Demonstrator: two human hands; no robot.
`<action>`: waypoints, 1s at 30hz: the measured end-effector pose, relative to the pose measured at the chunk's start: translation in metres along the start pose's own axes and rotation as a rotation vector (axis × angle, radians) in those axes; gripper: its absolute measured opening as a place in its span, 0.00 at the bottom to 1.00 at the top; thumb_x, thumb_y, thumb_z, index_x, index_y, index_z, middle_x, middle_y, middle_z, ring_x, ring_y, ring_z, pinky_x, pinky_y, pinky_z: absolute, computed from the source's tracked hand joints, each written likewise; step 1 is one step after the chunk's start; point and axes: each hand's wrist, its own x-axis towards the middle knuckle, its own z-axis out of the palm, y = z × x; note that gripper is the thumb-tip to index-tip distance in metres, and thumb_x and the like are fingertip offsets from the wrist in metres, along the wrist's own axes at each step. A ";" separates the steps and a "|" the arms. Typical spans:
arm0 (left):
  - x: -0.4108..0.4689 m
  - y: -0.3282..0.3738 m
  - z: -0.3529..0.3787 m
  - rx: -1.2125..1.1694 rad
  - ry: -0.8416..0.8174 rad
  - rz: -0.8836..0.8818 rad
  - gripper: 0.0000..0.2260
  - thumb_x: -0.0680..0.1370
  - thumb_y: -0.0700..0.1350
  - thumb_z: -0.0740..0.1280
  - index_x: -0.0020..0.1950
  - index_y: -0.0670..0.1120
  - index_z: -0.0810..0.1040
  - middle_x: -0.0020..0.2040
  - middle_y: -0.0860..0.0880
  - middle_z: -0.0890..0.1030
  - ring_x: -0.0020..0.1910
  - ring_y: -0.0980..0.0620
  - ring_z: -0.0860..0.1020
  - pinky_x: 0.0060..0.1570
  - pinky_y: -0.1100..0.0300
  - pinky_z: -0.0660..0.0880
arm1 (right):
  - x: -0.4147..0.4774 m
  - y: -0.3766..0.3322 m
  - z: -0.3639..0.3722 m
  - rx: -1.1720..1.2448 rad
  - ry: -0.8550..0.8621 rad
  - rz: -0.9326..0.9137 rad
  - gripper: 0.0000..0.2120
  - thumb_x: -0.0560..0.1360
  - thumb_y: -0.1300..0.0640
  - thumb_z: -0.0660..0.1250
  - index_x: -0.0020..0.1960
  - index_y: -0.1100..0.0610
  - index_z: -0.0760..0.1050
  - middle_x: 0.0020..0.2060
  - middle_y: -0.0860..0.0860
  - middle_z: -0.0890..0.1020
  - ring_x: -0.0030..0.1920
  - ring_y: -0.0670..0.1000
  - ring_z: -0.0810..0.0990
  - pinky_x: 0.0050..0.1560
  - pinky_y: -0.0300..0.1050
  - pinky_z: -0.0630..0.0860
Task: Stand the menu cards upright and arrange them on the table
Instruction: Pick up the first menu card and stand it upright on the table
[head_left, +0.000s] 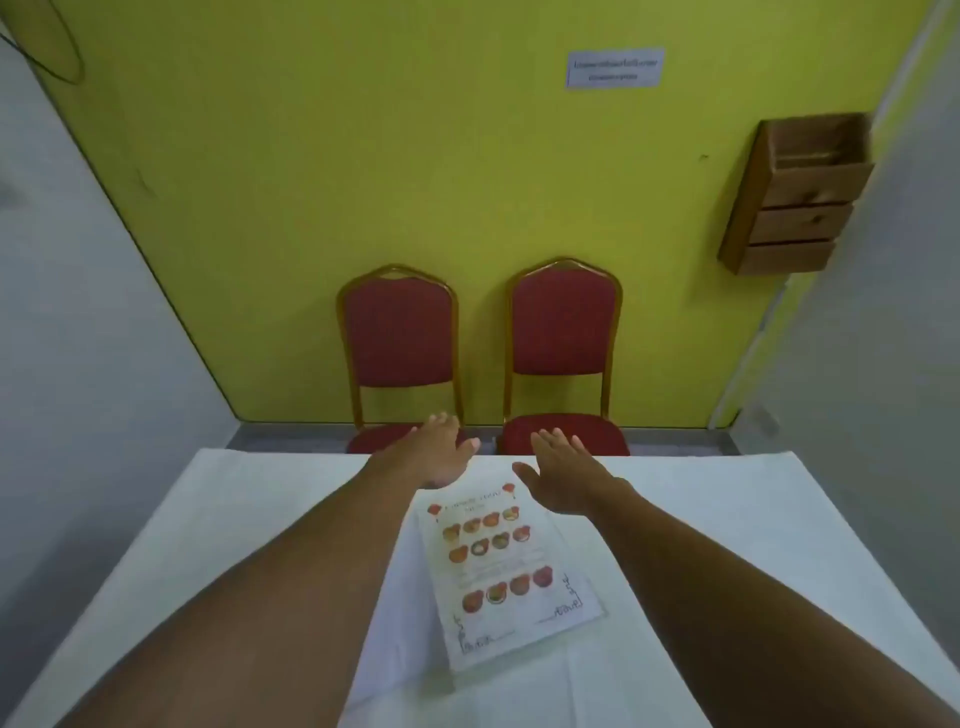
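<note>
A menu card (501, 566) printed with rows of food pictures lies flat on the white tablecloth (208, 519), slightly turned, in the middle of the table. Its far top edge sits between my two hands. My left hand (441, 452) hovers over the card's upper left corner, fingers spread, holding nothing. My right hand (561, 470) is stretched out at the card's upper right corner, fingers apart and empty. Both forearms reach forward across the table on either side of the card.
Two red padded chairs with gold frames (400, 353) (563, 343) stand against the yellow wall past the table's far edge. A brown wooden drawer box (795, 197) hangs on the wall at the right. A paper notice (614, 68) is stuck high up.
</note>
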 end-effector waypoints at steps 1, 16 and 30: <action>-0.002 -0.002 0.010 0.012 -0.032 -0.017 0.32 0.83 0.60 0.49 0.81 0.44 0.48 0.82 0.47 0.45 0.80 0.48 0.45 0.76 0.47 0.47 | -0.002 0.003 0.009 -0.009 -0.033 0.019 0.34 0.84 0.42 0.48 0.82 0.62 0.49 0.82 0.57 0.53 0.82 0.58 0.47 0.79 0.56 0.44; 0.002 -0.049 0.137 -0.087 -0.313 -0.246 0.46 0.77 0.62 0.63 0.81 0.43 0.38 0.81 0.43 0.43 0.79 0.41 0.50 0.74 0.43 0.58 | -0.007 0.041 0.122 0.371 -0.217 0.245 0.27 0.79 0.46 0.61 0.73 0.59 0.59 0.68 0.54 0.68 0.68 0.57 0.72 0.64 0.57 0.77; 0.032 -0.049 0.123 -0.271 -0.264 -0.289 0.25 0.72 0.43 0.77 0.65 0.42 0.73 0.64 0.45 0.78 0.62 0.46 0.78 0.56 0.58 0.75 | -0.004 0.011 0.108 0.598 0.071 0.534 0.04 0.81 0.52 0.63 0.54 0.50 0.69 0.45 0.45 0.78 0.32 0.42 0.76 0.26 0.31 0.68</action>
